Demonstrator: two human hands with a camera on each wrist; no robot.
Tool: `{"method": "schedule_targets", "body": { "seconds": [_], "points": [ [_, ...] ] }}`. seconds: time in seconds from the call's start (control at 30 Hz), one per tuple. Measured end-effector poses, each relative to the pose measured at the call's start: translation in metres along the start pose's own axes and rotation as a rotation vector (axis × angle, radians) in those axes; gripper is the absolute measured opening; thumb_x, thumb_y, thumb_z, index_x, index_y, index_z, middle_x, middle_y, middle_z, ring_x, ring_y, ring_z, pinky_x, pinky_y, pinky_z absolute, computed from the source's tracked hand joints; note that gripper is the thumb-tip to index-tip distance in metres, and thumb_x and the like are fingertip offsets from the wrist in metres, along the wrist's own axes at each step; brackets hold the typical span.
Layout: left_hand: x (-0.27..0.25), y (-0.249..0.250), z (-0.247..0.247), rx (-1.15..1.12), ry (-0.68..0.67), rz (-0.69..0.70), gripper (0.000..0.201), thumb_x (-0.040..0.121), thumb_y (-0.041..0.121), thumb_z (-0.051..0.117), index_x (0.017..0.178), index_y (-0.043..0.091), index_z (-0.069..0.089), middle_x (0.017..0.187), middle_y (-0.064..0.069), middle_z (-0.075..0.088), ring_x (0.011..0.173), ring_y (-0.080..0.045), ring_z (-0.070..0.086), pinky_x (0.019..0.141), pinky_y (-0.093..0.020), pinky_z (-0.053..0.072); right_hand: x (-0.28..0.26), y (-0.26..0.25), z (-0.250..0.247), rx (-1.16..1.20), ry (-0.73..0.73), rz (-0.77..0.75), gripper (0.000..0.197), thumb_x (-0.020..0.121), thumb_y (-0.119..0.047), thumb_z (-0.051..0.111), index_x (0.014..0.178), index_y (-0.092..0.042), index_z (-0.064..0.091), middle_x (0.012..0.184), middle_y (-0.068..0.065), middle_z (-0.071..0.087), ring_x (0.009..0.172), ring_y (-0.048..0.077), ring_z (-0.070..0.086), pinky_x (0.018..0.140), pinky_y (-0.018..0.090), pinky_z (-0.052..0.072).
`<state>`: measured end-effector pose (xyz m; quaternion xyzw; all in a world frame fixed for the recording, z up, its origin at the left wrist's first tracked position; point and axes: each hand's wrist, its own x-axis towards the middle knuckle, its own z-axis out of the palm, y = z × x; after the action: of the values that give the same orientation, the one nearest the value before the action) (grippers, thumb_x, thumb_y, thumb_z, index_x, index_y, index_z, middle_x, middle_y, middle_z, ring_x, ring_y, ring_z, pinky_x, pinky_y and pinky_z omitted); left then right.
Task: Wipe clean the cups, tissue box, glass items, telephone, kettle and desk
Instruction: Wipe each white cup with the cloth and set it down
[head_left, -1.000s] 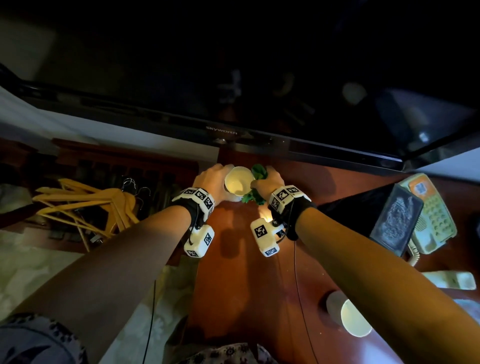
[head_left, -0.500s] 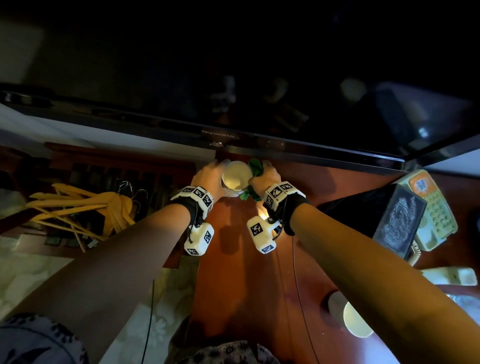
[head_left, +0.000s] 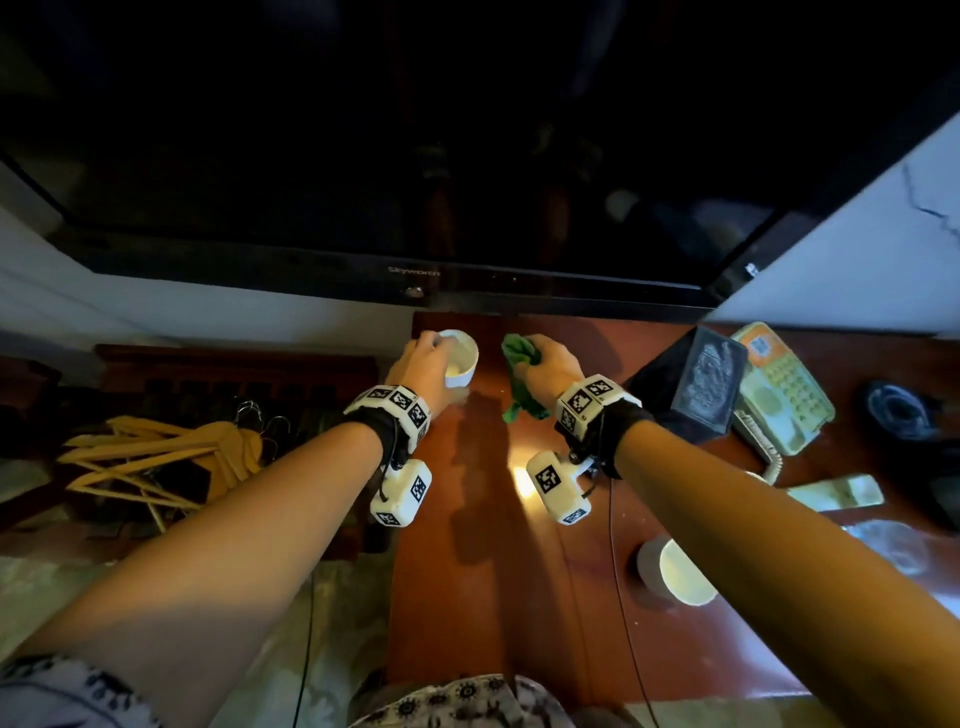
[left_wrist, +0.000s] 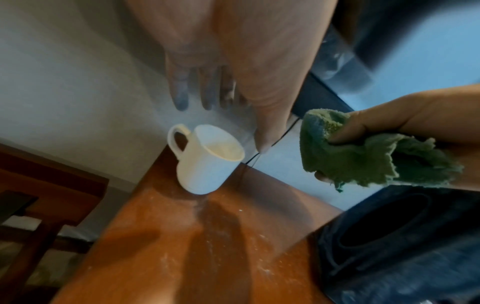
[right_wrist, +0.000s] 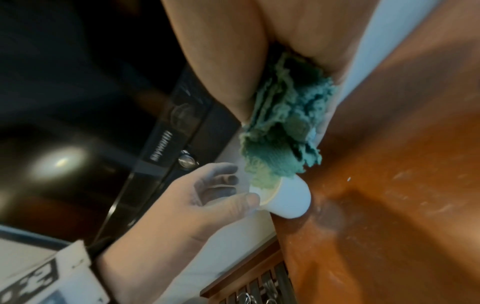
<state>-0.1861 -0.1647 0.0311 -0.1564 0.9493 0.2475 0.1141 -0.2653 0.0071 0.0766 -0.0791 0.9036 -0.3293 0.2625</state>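
At the far left corner of the wooden desk (head_left: 498, 519), my left hand (head_left: 423, 366) hovers over the white mug (left_wrist: 207, 158), fingers loosely spread and gripping nothing, the thumb just beside the rim while the mug stands on the desk. Just to its right, my right hand (head_left: 553, 364) is bunched tight around the green cloth (left_wrist: 369, 152), held clear of the mug. Further right stand the black tissue box (head_left: 696, 384) and the telephone (head_left: 784, 389), with a second white cup (head_left: 675, 571) nearer me.
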Motion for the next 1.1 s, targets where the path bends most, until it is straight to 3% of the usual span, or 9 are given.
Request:
{"method": "schedule_targets", "body": {
  "seconds": [0.1,0.17,0.3,0.5,0.7,0.83,0.9,1.0,1.1],
  "points": [
    [-0.014,0.026,-0.001,-0.025,-0.053,0.11,0.074,0.088,0.035,0.075,0.15,0.015,0.04,0.154,-0.006,0.037,0.139,-0.031,0.038,0.11,-0.044,0.038,-0.032,0.01,-0.02,-0.008,0.046,-0.062,0.044,0.088,-0.012,0.062,0.13,-0.022,0.055,0.116,0.006,0.064,0.103,0.023,0.061,0.085,0.031,0.051],
    [-0.024,0.045,0.004,-0.036,-0.07,0.174,0.072,0.087,0.034,0.075,0.148,0.014,0.043,0.15,-0.007,0.042,0.137,-0.028,0.042,0.111,-0.043,0.038,-0.053,0.02,-0.033,-0.018,0.066,-0.092,0.043,0.087,-0.012,0.064,0.128,-0.021,0.056,0.112,0.005,0.063,0.096,0.019,0.06,0.08,0.028,0.05],
    [-0.04,0.086,0.02,-0.03,-0.091,0.264,0.067,0.084,0.036,0.077,0.141,0.015,0.05,0.133,-0.007,0.053,0.121,-0.027,0.055,0.101,-0.039,0.046,-0.089,0.05,-0.06,-0.061,0.042,-0.127,0.035,0.088,-0.018,0.067,0.123,-0.02,0.06,0.103,0.002,0.062,0.091,0.018,0.059,0.074,0.024,0.044],
    [-0.07,0.146,0.061,0.007,-0.136,0.33,0.057,0.08,0.038,0.079,0.131,0.02,0.059,0.12,0.0,0.06,0.11,-0.023,0.06,0.092,-0.039,0.05,-0.129,0.118,-0.097,-0.035,0.054,-0.086,0.034,0.086,-0.02,0.071,0.119,-0.02,0.064,0.098,0.0,0.063,0.09,0.017,0.059,0.076,0.023,0.042],
    [-0.106,0.197,0.114,0.043,-0.125,0.346,0.053,0.079,0.041,0.079,0.126,0.024,0.063,0.119,0.002,0.062,0.107,-0.021,0.062,0.09,-0.039,0.051,-0.156,0.195,-0.125,-0.03,0.054,-0.042,0.023,0.084,-0.018,0.069,0.106,-0.019,0.066,0.091,0.002,0.064,0.086,0.022,0.059,0.073,0.024,0.042],
    [-0.127,0.226,0.151,0.082,-0.162,0.306,0.058,0.083,0.044,0.076,0.133,0.021,0.058,0.132,0.001,0.057,0.117,-0.023,0.058,0.096,-0.041,0.049,-0.169,0.244,-0.135,0.058,0.096,-0.027,0.02,0.083,-0.007,0.067,0.103,-0.01,0.066,0.08,0.0,0.061,0.078,0.019,0.059,0.052,0.005,0.038],
    [-0.136,0.239,0.169,0.112,-0.165,0.272,0.063,0.085,0.046,0.074,0.138,0.019,0.053,0.137,0.001,0.051,0.122,-0.023,0.053,0.097,-0.04,0.047,-0.176,0.264,-0.14,0.113,0.085,-0.018,0.022,0.084,-0.003,0.065,0.104,-0.01,0.065,0.08,-0.006,0.06,0.076,0.014,0.059,0.053,0.002,0.038],
    [-0.146,0.258,0.192,0.157,-0.156,0.196,0.075,0.082,0.048,0.076,0.142,0.016,0.045,0.142,-0.003,0.04,0.126,-0.027,0.045,0.098,-0.041,0.045,-0.183,0.288,-0.146,0.074,0.049,-0.005,0.027,0.086,-0.009,0.064,0.112,-0.013,0.063,0.092,0.003,0.065,0.084,0.019,0.059,0.072,0.02,0.045],
    [-0.149,0.273,0.208,0.208,-0.151,0.119,0.082,0.076,0.052,0.079,0.137,0.012,0.043,0.14,-0.006,0.037,0.122,-0.032,0.043,0.091,-0.045,0.047,-0.185,0.308,-0.151,0.034,0.037,0.021,0.032,0.085,-0.014,0.065,0.116,-0.014,0.063,0.102,0.01,0.068,0.091,0.026,0.061,0.077,0.027,0.045]
  ]
}}
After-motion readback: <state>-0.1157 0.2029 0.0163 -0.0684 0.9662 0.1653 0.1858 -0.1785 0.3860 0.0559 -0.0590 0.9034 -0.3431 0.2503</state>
